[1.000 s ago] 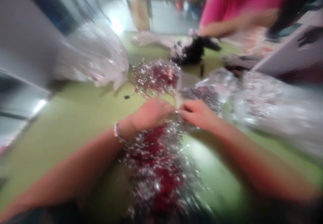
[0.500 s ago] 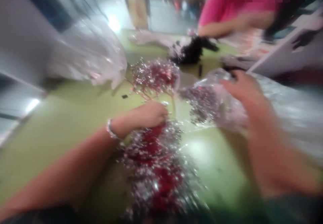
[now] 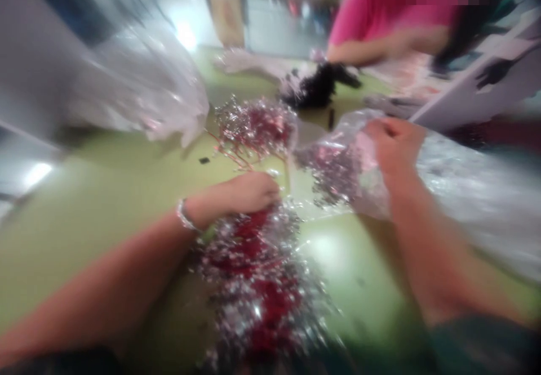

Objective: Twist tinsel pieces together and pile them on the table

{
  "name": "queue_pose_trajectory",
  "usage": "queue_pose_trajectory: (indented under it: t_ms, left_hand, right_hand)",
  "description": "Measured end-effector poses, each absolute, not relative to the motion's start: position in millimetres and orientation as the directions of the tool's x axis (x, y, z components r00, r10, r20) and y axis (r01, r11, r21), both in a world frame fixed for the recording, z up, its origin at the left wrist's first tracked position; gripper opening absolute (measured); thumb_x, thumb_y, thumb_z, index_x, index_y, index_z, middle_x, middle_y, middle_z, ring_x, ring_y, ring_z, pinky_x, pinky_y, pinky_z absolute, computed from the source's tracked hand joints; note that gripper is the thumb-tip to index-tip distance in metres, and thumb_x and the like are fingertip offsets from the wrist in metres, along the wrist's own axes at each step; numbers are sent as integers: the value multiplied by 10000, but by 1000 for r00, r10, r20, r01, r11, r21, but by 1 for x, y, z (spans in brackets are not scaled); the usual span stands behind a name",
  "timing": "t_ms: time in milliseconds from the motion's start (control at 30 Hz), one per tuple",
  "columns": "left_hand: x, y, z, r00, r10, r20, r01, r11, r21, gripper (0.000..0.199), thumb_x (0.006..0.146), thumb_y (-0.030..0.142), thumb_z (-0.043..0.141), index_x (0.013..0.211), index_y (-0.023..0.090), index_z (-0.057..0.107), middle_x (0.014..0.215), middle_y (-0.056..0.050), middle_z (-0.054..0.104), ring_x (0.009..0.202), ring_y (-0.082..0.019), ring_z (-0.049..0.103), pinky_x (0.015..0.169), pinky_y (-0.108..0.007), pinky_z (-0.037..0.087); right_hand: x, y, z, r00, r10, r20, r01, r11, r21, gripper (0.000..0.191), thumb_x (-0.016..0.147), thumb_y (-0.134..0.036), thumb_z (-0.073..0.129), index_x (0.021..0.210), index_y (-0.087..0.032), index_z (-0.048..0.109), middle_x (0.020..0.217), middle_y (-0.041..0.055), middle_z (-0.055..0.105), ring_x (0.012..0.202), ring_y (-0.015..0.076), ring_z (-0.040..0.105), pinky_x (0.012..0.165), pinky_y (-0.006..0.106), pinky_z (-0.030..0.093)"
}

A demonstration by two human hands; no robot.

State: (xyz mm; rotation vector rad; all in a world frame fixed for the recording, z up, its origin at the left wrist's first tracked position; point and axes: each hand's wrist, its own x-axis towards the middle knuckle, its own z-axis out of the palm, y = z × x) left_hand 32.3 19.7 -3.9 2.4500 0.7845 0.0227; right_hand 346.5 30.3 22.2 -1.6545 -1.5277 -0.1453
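My left hand (image 3: 256, 191), with a bracelet at the wrist, is closed over the upper end of a long bundle of red strands with shiny silver bits (image 3: 273, 293). Blur hides the bundle's exact kind. My right hand (image 3: 395, 141) pinches the edge of a clear plastic bag (image 3: 374, 189). By the bag's mouth lies a clump of small silver pieces (image 3: 336, 175), partly under or inside the plastic; I cannot tell which. Beyond my left hand sits a second red-and-silver bundle (image 3: 257, 124), its thin red cords trailing toward me.
Another clear plastic bag (image 3: 156, 93) lies at the left on the green table (image 3: 139, 178). Farther back is a black bunch (image 3: 319, 85). A co-worker in a pink top (image 3: 359, 14) is across the table. A white panel (image 3: 460, 90) stands at the right.
My right hand has moved left and its spread fingers have closed on the plastic bag. My left hand stays on the bundle. The view has shifted slightly.
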Motion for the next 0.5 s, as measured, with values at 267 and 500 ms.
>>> queue_pose_trajectory:
  t_ms: [267, 500]
  left_hand:
    - [33, 20, -3, 825, 540, -168, 543, -674, 500, 342, 927, 327, 406, 624, 173, 452, 664, -20, 516, 611, -128, 468, 648, -291, 379]
    - [32, 23, -7, 828, 540, -153, 537, -683, 495, 356, 930, 351, 414, 620, 180, 456, 654, -18, 520, 601, -131, 475, 639, -293, 377]
  right_hand:
    - [346, 35, 30, 170, 563, 809, 967, 62, -247, 244, 890, -226, 542, 842, -93, 741, 683, 75, 634, 690, 166, 543, 688, 307, 392]
    - [347, 35, 40, 203, 453, 868, 973, 6, -231, 380, 962, -240, 412, 1025, -17, 713, 909, 161, 692, 918, 239, 635, 817, 378, 389]
